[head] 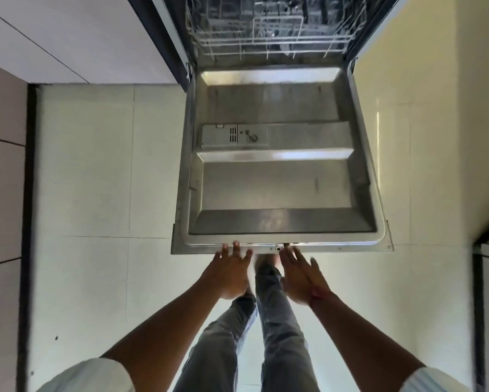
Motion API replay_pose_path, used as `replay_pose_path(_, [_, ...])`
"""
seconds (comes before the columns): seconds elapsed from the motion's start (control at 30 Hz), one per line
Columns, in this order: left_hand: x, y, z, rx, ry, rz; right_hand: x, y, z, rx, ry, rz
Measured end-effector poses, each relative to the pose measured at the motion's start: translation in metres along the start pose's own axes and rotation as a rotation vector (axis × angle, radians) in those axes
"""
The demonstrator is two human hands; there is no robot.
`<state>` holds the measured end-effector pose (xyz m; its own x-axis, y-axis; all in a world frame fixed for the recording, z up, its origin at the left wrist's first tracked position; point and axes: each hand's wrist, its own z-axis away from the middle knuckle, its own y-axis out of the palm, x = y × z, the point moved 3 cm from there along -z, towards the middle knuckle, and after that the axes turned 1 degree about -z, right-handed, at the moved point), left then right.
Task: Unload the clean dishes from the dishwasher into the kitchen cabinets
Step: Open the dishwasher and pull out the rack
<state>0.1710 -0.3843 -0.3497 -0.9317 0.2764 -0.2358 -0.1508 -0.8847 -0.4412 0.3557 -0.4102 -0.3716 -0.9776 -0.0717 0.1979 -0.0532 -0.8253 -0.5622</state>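
Here, at the bottom corners of the frame, my two pale short sleeves [87, 374] enter, and my bare forearms converge toward the centre. Between them, lower centre, stand my legs in grey-blue jeans [277, 329] on a floor of large pale tiles [96, 171].

Just below centre, my left hand [230, 274] is flat, back upward, fingers spread and holding nothing; its fingertips [235, 244] reach the near edge of the dishwasher door [277, 190], and appear to touch it, though blur prevents certainty. My right hand [301, 275], just right of it, is likewise open and empty, fingers extended and loosely together, the tips at or just short of the same edge. A red band [316, 292] sits at that wrist.

The door occupies the centre of the frame, folded down flat, its stainless inner panel facing up. A detergent dispenser [234, 136] lies on the panel's left side, mid-height.

At top centre, beyond the door's hinge, the dishwasher [277, 29] cavity is open; a white wire lower rack [265, 43] sits inside it. Dark shapes show among the wires, too indistinct to identify as dishes.

Pale cabinet fronts [68, 38] fill the upper left; a cream panel [424, 66] flanks the upper right.
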Motion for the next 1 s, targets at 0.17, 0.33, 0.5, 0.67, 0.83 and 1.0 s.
replay_pose_path(0.17, [-0.02,0.019,-0.017,-0.2,-0.173,-0.038,-0.001,-0.007,-0.015,-0.401,-0.057,0.057])
replay_pose_path(0.33, [-0.03,0.01,-0.04,-0.152,-0.247,-0.076,-0.003,0.0,-0.015,-0.478,-0.125,0.119])
replay_pose_path(0.5, [-0.018,0.013,-0.058,-0.166,-0.213,-0.04,-0.011,0.01,-0.032,-0.181,0.012,0.073])
replay_pose_path(0.67, [0.023,0.048,-0.08,-0.088,-0.18,0.059,-0.019,0.028,-0.071,0.116,-0.012,0.02])
replay_pose_path(0.83, [0.042,0.077,-0.11,0.109,-0.072,-0.046,-0.038,0.05,-0.099,0.33,-0.004,0.073])
replay_pose_path(1.0, [0.049,0.095,-0.141,0.162,-0.071,-0.056,-0.044,0.069,-0.125,0.351,-0.001,0.085])
